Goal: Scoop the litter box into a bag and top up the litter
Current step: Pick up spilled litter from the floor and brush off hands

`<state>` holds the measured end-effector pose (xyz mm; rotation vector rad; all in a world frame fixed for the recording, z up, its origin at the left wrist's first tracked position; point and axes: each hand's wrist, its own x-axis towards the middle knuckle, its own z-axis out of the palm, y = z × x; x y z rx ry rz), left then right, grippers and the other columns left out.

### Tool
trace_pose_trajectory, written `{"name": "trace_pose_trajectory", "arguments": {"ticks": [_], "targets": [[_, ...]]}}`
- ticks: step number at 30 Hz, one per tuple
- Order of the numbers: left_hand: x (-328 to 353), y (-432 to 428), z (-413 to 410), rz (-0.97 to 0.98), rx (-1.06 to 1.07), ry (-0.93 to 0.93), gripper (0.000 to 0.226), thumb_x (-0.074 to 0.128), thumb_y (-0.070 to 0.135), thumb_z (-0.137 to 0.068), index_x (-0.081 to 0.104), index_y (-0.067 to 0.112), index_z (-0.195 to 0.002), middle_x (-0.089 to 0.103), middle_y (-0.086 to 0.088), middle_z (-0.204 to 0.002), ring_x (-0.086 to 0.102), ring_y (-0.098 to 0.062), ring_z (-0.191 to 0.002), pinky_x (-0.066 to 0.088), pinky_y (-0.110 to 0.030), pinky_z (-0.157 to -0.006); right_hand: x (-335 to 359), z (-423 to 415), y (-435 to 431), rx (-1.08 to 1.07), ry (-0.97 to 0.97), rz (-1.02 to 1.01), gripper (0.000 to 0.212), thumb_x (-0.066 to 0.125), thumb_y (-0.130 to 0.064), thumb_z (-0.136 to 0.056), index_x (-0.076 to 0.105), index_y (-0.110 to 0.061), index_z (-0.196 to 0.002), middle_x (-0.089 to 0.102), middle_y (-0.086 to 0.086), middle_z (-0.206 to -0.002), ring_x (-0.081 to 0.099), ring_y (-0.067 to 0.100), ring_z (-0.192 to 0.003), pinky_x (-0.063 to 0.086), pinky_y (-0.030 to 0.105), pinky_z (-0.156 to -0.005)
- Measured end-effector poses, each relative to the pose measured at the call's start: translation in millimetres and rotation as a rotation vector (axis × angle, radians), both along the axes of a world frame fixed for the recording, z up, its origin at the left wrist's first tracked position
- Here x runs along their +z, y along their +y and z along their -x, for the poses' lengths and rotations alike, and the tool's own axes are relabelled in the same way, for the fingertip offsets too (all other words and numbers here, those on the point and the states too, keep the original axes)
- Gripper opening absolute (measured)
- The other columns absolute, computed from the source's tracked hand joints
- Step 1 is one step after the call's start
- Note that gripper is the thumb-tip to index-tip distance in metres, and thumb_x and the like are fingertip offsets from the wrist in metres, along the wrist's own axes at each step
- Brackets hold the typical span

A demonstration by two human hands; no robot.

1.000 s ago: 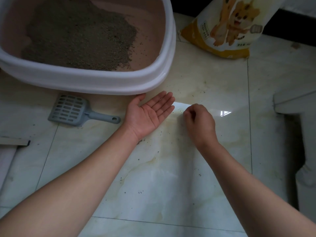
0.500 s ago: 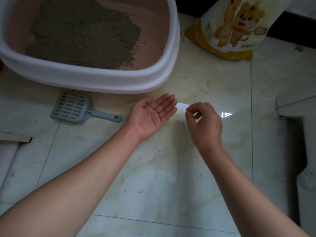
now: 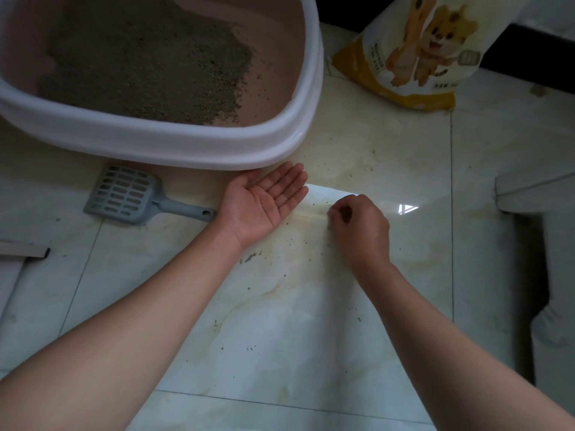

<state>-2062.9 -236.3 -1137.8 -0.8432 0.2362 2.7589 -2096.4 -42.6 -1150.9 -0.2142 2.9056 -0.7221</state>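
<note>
A white-rimmed litter box (image 3: 161, 144) with a pink inside holds a heap of grey litter (image 3: 149, 63) at the top left. On the tiles in front of it lies a grey slotted scoop (image 3: 124, 194). My left hand (image 3: 264, 203) rests palm up on the floor by the box's rim, fingers straight, and its palm looks bare. Right beside it, my right hand (image 3: 361, 225) is knuckles up, its fingertips bunched down onto spilled litter grains (image 3: 289, 241) on the tile. A yellow and white litter bag (image 3: 417, 51) stands at the top right.
Loose grains dot the pale marble tiles around both hands. A white fixture (image 3: 535, 188) with a dark gap beside it fills the right edge. A flat white board with a dark end (image 3: 25, 251) lies at the left edge.
My right hand rose from the floor toward the left palm with pinched fingers, then dropped back onto the tile. The left hand stayed palm up. The view shifted slightly.
</note>
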Motion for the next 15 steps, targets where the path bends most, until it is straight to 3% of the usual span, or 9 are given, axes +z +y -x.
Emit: {"name": "trace_pose_trajectory", "arguments": {"ticks": [4,9,12,15], "targets": [[-4,-7,1,0.020,0.007,-0.014,0.051,0.033,0.027,-0.100,0.070,-0.006,-0.105,0.065,-0.020,-0.124,0.065,-0.035,-0.112,0.049,-0.050,-0.098,5,3,-5,0.098,-0.005,-0.098,0.014,0.048,-0.016,-0.095,0.058,-0.013,-0.085,0.056,0.000,-0.087,0.054,0.022,-0.081,0.043,0.035,-0.064],[-6,-2,-7,0.036,-0.063,-0.040,0.050,0.031,0.027,-0.098,0.061,-0.006,-0.119,0.062,-0.025,-0.126,0.063,-0.037,-0.114,0.044,-0.046,-0.104,24,-12,-36,0.152,0.084,0.180,0.011,0.051,-0.018,-0.097,0.056,-0.014,-0.088,0.056,-0.001,-0.088,0.052,0.017,-0.076,0.043,0.035,-0.066],[-7,4,-12,0.089,-0.113,-0.090,0.049,0.031,0.030,-0.098,0.065,-0.004,-0.111,0.071,-0.020,-0.094,0.071,-0.028,-0.081,0.054,-0.034,-0.080,34,-22,-62,0.232,0.070,0.233,0.011,0.055,-0.024,-0.095,0.064,-0.017,-0.092,0.058,-0.004,-0.090,0.055,0.015,-0.081,0.046,0.034,-0.068],[-8,-1,-14,0.093,-0.108,-0.129,0.045,0.035,0.029,-0.098,0.068,-0.002,-0.091,0.069,-0.016,-0.078,0.069,-0.026,-0.069,0.057,-0.028,-0.066,37,-25,-73,0.287,0.057,0.286,0.017,0.055,-0.026,-0.096,0.070,-0.020,-0.092,0.058,-0.006,-0.088,0.056,0.013,-0.080,0.048,0.031,-0.067]]}}
